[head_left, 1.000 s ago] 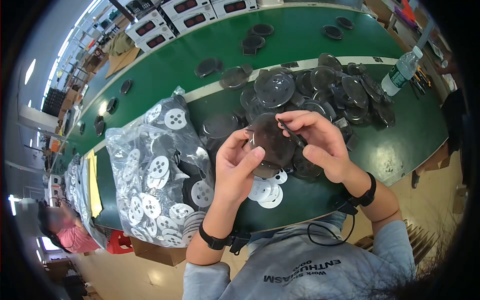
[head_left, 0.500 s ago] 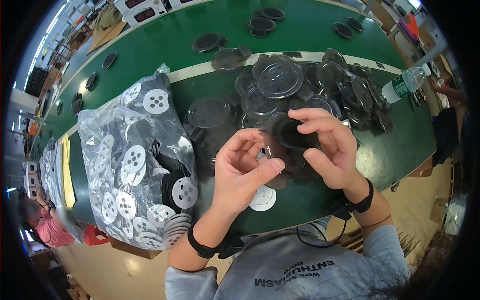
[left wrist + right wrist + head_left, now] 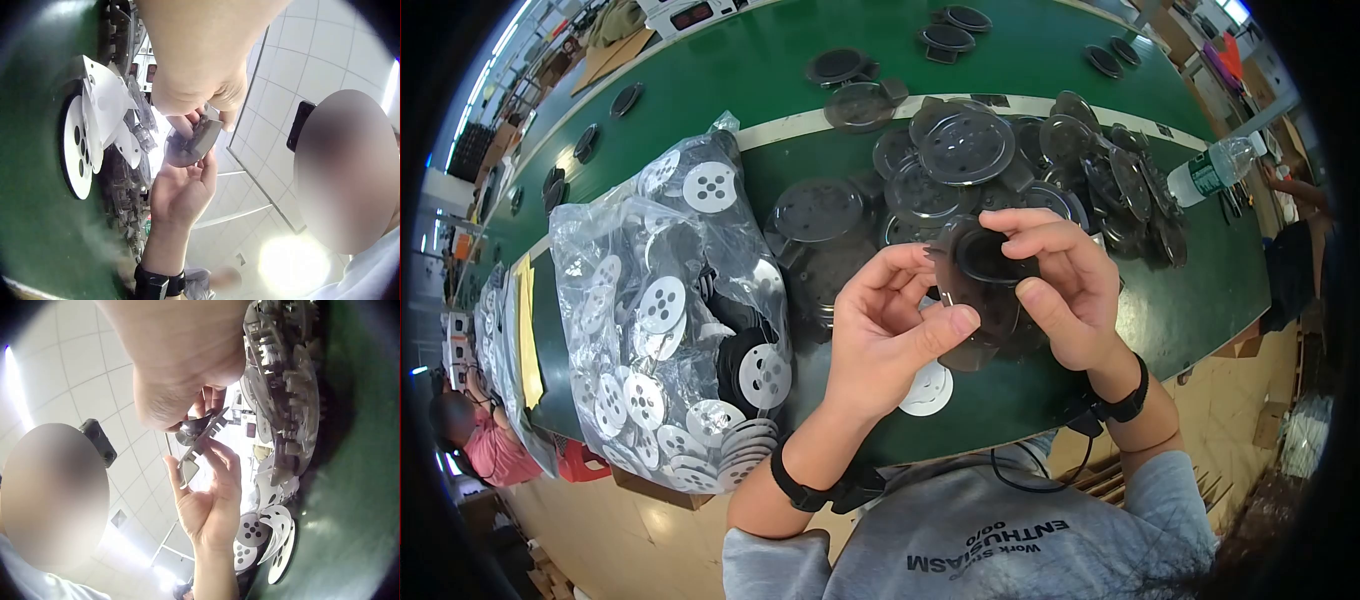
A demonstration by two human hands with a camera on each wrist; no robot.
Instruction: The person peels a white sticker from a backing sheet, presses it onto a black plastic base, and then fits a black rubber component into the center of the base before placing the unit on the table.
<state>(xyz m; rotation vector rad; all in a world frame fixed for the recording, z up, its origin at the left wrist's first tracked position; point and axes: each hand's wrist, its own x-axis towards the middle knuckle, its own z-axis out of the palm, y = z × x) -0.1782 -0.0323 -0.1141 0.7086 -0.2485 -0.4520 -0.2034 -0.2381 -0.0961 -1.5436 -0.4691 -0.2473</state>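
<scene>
My left hand point(image 3: 880, 335) pinches a smoky translucent round plastic cover point(image 3: 992, 318) by its near edge, thumb on the front and fingers behind. The cover is tilted, and small posts on one face show in the right wrist view. Between thumb and fingers of my right hand point(image 3: 1072, 290) is a black flexible ring point(image 3: 191, 431), held against the cover's upper right face. Part of the ring is hidden by the fingertips. Below the hands, white discs with holes point(image 3: 927, 390) lie on the green table point(image 3: 1040, 410).
A clear plastic bag point(image 3: 615, 245) of white perforated discs stands at the left. Piled smoky covers point(image 3: 967, 145) lie beyond the hands, with a water bottle point(image 3: 1215, 170) to their right. Several covers with dark faces point(image 3: 837, 66) sit farther back, past a white strip point(image 3: 790, 132).
The black ring, seen edge-on at first beside the cover, now lies against its face. The cover has tilted, and the head view has shifted, moving the bag leftward in the frame.
</scene>
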